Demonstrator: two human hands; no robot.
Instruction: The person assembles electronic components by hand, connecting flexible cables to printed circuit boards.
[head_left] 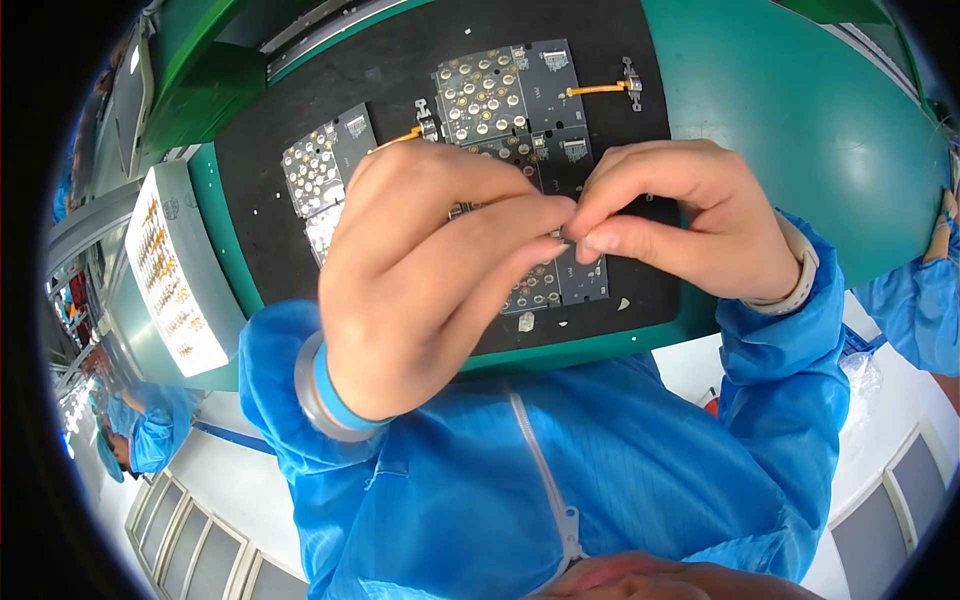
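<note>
My left hand and my right hand meet fingertip to fingertip above a black work mat. Between the pinched fingers sits a tiny grey part, mostly hidden. Under the hands lies a dark circuit panel with rows of round gold-ringed pads. A second smaller panel lies to the left, partly behind my left hand. Thin orange flex cables with small connectors stick out from the panels.
The mat rests on a green bench. A white tray of several small gold parts stands at the left edge. Small scraps lie on the mat's near edge. Other people's blue sleeves show at far right and lower left.
</note>
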